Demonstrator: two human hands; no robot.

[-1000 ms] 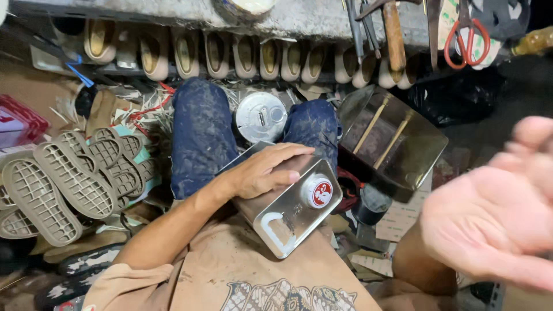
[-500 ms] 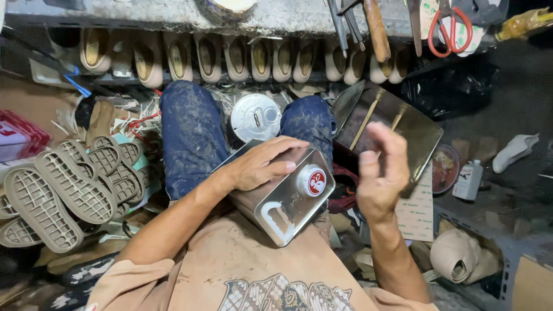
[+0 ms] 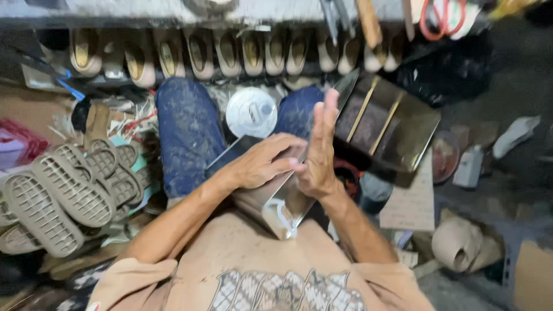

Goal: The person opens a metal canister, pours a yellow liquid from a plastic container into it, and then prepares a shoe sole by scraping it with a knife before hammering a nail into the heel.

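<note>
Since half a second earlier, the right hand [image 3: 318, 155] had swung in from beside the metal can [image 3: 271, 196] and now stood edge-on against its right side, fingers straight and pointing far, covering the red-and-white round cap I had seen before. The left hand [image 3: 262, 161] had stayed on top of the can, fingers spread and curled over it. Both hands hid most of the can, so I could make out only its near end with the loop handle and a dark sliver of its far left edge. The whole view was blurred, and I could not tell how firmly either hand gripped. The can was a flat, silvery rectangular tin, lying tilted on the lap between the blue-jeaned knees [image 3: 187, 138], with a round white lid [image 3: 251, 112] just beyond it and grey shoe soles [image 3: 63, 196] stacked at the left.
</note>
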